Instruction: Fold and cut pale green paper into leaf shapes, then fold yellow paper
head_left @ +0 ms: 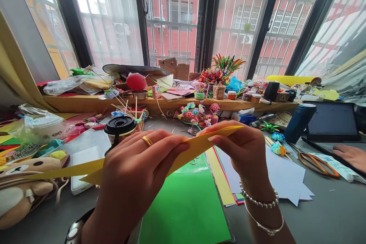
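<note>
A folded sheet of yellow paper is held up in the air between both hands. My left hand, with a gold ring, grips it from the left, thumb and fingers pressed together; two pointed ends of the paper stick out beyond that hand. My right hand pinches the upper right edge between thumb and fingers. Some fingertips are hidden behind the paper. Below the hands lies a green folder in a clear sleeve. White paper sheets lie to its right, over coloured ones.
At left are a lidded coffee cup, a white power bank and a plush bear bag. Orange-handled scissors, a blue bottle and a laptop stand right. Another person's hand rests by the laptop.
</note>
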A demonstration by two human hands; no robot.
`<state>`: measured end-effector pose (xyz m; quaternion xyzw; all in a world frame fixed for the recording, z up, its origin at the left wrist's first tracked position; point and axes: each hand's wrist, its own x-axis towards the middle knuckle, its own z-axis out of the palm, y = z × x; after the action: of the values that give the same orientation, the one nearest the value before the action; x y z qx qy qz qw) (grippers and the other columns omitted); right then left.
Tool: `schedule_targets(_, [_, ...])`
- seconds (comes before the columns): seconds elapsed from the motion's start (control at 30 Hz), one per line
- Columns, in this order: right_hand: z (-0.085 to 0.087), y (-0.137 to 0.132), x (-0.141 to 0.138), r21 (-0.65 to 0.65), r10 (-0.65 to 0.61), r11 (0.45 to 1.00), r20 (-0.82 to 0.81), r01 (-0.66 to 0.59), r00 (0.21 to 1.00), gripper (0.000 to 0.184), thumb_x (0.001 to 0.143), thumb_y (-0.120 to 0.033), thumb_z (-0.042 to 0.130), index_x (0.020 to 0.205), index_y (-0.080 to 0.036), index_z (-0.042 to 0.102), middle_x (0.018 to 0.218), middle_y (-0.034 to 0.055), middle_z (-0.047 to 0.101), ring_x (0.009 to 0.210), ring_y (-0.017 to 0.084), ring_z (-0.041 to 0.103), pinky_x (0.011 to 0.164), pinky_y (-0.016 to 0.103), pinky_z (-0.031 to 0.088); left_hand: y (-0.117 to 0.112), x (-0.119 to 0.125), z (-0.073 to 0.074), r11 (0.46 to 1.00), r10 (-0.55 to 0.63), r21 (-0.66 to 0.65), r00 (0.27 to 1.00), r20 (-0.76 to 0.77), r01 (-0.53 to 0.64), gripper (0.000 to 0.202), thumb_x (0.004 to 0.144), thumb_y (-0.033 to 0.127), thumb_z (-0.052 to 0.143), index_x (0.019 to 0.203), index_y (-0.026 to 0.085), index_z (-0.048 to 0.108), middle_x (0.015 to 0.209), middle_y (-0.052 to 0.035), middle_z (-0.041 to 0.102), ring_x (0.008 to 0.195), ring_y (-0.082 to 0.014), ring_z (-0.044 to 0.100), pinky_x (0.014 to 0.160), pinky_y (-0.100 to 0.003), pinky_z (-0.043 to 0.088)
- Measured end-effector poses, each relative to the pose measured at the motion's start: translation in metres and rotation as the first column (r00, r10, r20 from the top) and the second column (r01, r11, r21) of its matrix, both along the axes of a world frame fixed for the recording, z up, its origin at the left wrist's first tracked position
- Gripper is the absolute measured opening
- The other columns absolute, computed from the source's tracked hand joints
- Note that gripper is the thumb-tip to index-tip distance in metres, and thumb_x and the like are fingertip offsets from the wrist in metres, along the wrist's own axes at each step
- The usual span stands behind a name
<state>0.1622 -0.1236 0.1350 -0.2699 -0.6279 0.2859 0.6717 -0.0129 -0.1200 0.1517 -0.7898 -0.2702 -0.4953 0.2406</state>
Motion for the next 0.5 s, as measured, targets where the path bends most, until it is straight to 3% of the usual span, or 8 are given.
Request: schedule_targets(0.5, [-0.0044,0.0045,-0.0002,0.069,-0.131,0.989,0.001,0.131,0.991,0.010,0.064,-0.020,0.067,0.073,-0.025,0.068,0.069,-0.0020,0.068,0.060,0.013,0.062,0.052,0.023,0.053,0.0025,0.0019,0.0016,0.999,0.001,-0.049,1.000,0.023,0.000,0.019,0.080,0.032,0.047,0.074,0.024,0.063,0.067,0.0058,0.065,0.057,-0.0082,0.058,0.056,-0.022,0.042])
